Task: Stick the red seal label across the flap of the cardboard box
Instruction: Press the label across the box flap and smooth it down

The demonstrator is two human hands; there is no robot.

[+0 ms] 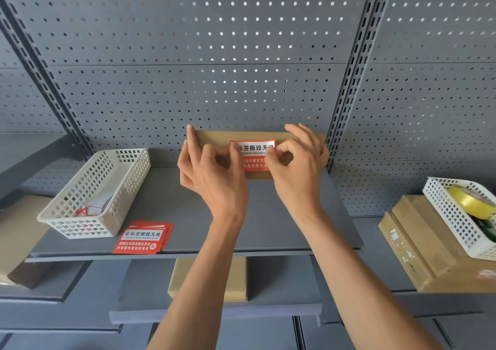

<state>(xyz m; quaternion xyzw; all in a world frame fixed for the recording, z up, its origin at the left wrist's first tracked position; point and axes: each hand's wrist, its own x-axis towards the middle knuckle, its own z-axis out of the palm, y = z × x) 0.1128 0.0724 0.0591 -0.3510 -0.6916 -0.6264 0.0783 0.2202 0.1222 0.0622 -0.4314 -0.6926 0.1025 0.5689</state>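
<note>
Far left on the shelf (188, 215), a white basket (94, 191) with a paper roll inside; just beside it, a stack of spare red labels (142, 238), kept within reach, headed 此标签撕毁无效 with pinyin beneath too small to read; further right, left hand (212, 177) steadying the cardboard box (214, 137), fingers (191, 140) hooked over its top left edge, thumb and forefinger pinching the left end of the red seal label (253, 155); label lying across the flap seam, partly readable 标签撕毁无; right hand (298, 167) pinching the right end, likely to hold it taut and flat; far right, another basket (440, 202) holding yellow tape (469, 198).
</note>
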